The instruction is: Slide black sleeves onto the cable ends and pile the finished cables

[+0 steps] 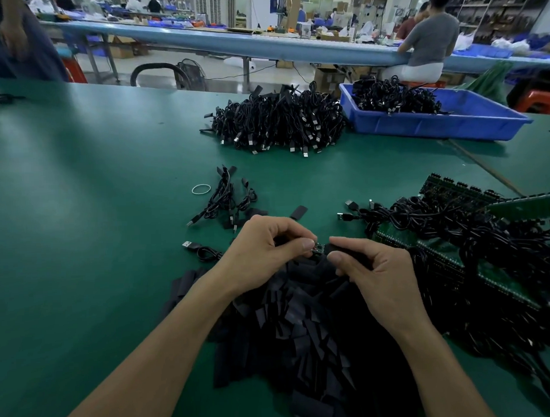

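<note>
Both grips are pinching. The left hand (262, 249) holds the bare circuit-board end (318, 247) of a cable (206, 252) between thumb and forefinger. The right hand (374, 267) holds a black sleeve (347, 249) the same way, with the sleeve's mouth right up against the board. A short stretch of the board shows bare between the two thumbs, and I cannot tell whether the sleeve has gone over it at all. The cable runs left from under the left hand, and its USB plug (190, 245) lies flat on the green counter (80, 215).

Both hands hover just above a heap of loose sleeves (303, 332), which spreads over the near part of the counter. One stray sleeve (298, 212) lies apart, just beyond the hands. A small cluster of cables (226, 200) sits past the left hand, with a pale rubber band (201, 189) just to its left.

Farther back is a big pile of cables (277, 121), many of its plugs pointing toward the near edge. Beside it on the right stands a blue bin (436, 123) with more cables in its left half. On the right side of the counter, a tangle of cables (455, 230) lies across green boards (450, 266).
</note>
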Available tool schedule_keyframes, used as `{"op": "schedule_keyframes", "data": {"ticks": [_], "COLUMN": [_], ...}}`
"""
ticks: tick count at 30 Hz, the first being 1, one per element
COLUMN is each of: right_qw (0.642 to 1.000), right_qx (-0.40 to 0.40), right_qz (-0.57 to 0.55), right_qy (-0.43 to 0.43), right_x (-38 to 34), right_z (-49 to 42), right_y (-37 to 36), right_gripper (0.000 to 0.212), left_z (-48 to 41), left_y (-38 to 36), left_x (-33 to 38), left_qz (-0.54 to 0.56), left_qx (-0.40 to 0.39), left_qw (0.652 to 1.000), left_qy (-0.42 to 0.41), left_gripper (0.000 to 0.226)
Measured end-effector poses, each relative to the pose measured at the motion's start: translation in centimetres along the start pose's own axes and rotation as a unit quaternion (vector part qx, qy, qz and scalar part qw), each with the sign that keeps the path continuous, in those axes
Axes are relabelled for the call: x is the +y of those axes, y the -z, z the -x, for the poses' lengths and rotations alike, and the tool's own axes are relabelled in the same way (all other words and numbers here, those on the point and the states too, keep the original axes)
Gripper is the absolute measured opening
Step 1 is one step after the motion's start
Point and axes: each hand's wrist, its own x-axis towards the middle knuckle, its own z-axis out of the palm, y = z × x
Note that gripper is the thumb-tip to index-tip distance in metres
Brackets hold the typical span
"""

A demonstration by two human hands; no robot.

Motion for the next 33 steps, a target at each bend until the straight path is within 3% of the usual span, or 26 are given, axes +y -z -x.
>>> {"op": "schedule_keyframes", "data": {"ticks": [17,21,24,33], "right_qw": [1.0,0.999,0.999,0.999], "right_qx": [-0.007,0.014,0.034,0.017], "right_qz": [0.002,0.019,0.029,0.015], "right_qy": [0.017,0.022,0.023,0.029], "right_x": [-0.15,-0.01,0.27,-0.23], "right_z": [0.32,0.35,0.3,0.4], "right_y": [-0.44,-0.47,-0.32,-0.24], "right_gripper": [0.022,0.015,0.022,0.018], "left_z": [0.03,0.15,0.14,0.33], "left_y": [-0.37,-0.16,-0.01,-0.14], "left_x": [-0.3,-0.18,-0.12,0.58], "left_qz": [0.005,-0.035,-0.081,-0.085], "left_qx": [-0.006,0.009,0.03,-0.008], "left_qw": [1.0,0.998,0.995,0.995], "left_qy": [0.019,0.044,0.054,0.042], "left_gripper": [0.007,0.01,0.017,0.014]}}
